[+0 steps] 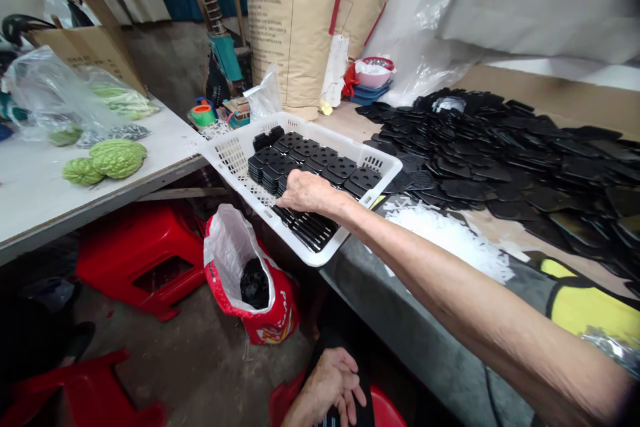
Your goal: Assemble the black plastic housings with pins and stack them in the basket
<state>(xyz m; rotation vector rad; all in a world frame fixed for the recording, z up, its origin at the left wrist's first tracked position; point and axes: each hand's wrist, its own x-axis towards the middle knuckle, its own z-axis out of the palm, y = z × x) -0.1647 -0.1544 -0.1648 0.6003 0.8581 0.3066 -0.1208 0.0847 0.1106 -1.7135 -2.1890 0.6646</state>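
Observation:
My right hand (306,192) reaches into a white plastic basket (320,259), its fingers curled down over stacked black plastic pieces. What is between those fingers, if anything, is hidden by the hand. The black pieces with round holes (320,157) stand in neat rows of stacks inside the basket. Nearer the basket's front corner, more black pieces (313,230) stand on edge in a row. My left hand (334,380) rests on my lap, palm turned up and fingers loosely spread, with nothing in it.
A big heap of flat black pieces (500,153) covers the right-hand table, beside a pile of white strips (445,240). Below the basket stands a red bag (270,320) with black bits inside. Left are chayotes (117,159) on a white table and a red stool (145,253).

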